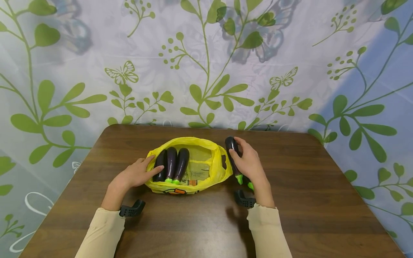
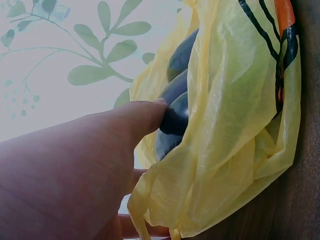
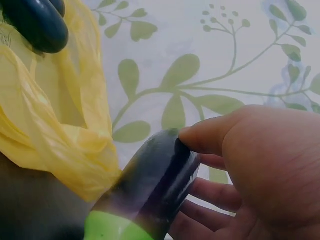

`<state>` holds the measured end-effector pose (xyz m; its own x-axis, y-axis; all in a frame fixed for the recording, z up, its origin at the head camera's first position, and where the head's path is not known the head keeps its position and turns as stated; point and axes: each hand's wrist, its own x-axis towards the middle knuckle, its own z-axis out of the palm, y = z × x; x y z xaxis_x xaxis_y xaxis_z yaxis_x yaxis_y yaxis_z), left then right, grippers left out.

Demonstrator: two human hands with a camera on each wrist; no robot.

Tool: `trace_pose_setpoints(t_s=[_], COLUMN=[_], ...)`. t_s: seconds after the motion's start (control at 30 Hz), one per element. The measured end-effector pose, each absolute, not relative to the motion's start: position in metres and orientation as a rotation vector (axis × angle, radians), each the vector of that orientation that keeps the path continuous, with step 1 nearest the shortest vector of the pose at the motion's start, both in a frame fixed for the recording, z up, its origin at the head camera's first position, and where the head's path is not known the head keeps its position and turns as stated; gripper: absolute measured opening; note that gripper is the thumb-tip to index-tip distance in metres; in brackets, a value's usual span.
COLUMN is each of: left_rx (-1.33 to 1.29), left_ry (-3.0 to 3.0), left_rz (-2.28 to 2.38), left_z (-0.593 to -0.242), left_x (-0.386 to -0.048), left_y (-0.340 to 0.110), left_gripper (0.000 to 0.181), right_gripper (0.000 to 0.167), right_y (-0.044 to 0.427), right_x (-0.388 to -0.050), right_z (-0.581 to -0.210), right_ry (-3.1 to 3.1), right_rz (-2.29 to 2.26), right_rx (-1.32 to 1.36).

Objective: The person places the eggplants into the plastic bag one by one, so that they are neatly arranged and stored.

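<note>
Your left hand (image 1: 135, 173) holds the rim of the yellow bag (image 1: 206, 187), centre frame, between thumb and fingers; three eggplants (image 1: 171, 163) lie inside at left. Right of centre, your right hand (image 1: 251, 163) pinches a separate eggplant (image 1: 237, 169) beside the bag.

At least five eggplants (image 1: 171, 161) — one bag (image 1: 204, 187) — two hands (image 1: 137, 173) (image 1: 251, 163)

No legible words are shown on the yellow bag (image 1: 217, 178) or backdrop (image 1: 148, 46).
Within the bag's mouth, small dark lettering (image 1: 197, 174) is seen near an orange patch (image 1: 192, 182) but cannot be made out. On the outer front, an orange-and-black printed mark (image 1: 175, 191) is only partly shown in the head view. On the backdrop, white script-like strokes (image 1: 26, 200) are seen at the lower left, unreadable.
</note>
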<state>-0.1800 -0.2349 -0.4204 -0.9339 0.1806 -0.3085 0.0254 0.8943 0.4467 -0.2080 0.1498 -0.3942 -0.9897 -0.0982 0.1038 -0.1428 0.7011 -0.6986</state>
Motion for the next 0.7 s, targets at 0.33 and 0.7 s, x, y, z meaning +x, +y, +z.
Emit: trace_pose_setpoints(t_s=[0.33, 0.7], left_rx=[0.153, 0.166], left_ry=[2.717, 2.716], left_rz=[0.626, 0.622], left_z=[-0.421, -0.418], left_x=[-0.181, -0.179], left_y=[-0.234, -0.233], left_gripper=[0.093, 0.092], right_gripper=[0.059, 0.059], right_y=[0.138, 0.127], right_x=[-0.206, -0.206], right_z=[-0.395, -0.397], right_ry=[-2.846, -2.856], right_rz=[1.219, 1.223], right_rx=[0.242, 0.258])
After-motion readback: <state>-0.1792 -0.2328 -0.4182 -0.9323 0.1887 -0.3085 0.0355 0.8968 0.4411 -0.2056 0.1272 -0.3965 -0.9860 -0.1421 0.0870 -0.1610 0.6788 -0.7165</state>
